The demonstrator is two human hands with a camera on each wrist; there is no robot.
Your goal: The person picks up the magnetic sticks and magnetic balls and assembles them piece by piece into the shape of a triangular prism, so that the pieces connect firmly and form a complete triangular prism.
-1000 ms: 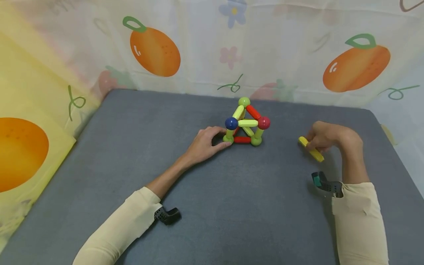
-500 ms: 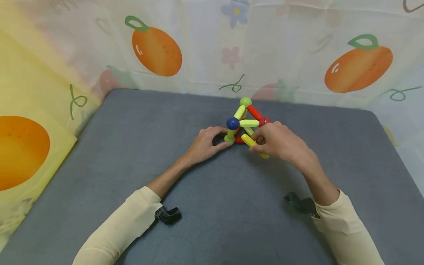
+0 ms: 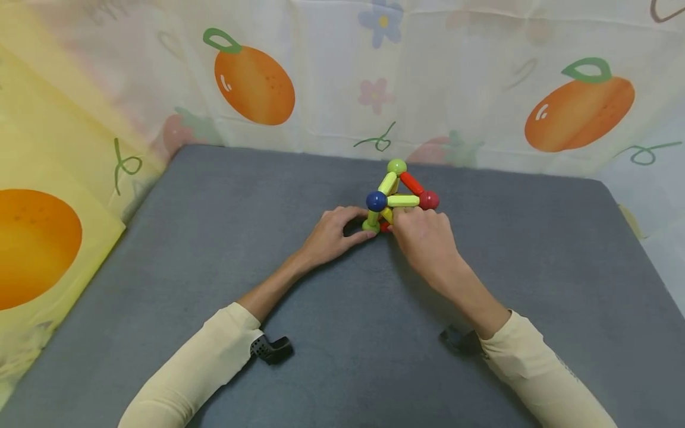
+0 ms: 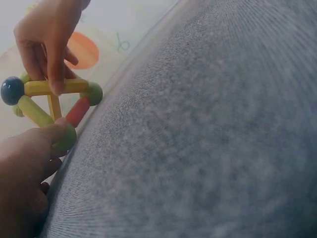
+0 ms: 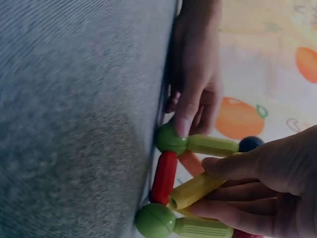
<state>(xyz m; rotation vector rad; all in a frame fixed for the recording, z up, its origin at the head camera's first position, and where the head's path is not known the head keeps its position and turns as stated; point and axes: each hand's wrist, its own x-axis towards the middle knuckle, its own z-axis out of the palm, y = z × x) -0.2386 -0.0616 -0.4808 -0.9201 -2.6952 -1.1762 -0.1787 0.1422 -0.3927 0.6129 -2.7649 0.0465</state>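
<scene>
A frame of magnetic sticks and balls stands on the grey table, with a blue ball (image 3: 376, 201), a red ball (image 3: 429, 200) and a green ball (image 3: 397, 167) on top. My left hand (image 3: 334, 233) grips the lower left green ball (image 5: 172, 139) between thumb and fingers. My right hand (image 3: 428, 241) pinches a yellow stick (image 5: 195, 191) across the frame's front side. In the left wrist view that yellow stick (image 4: 74, 86) spans from the blue ball to the lower right green ball (image 4: 93, 93). In the head view my right hand hides the frame's lower right.
The grey table (image 3: 321, 368) spreads out in front and to both sides of the frame. Behind it hangs a cloth (image 3: 332, 77) printed with fruit and flowers. A black wrist camera (image 3: 272, 349) sits below the left sleeve.
My right hand has come in from the right with the yellow stick and brought it against the frame's front. The left hand has stayed at the lower left green ball.
</scene>
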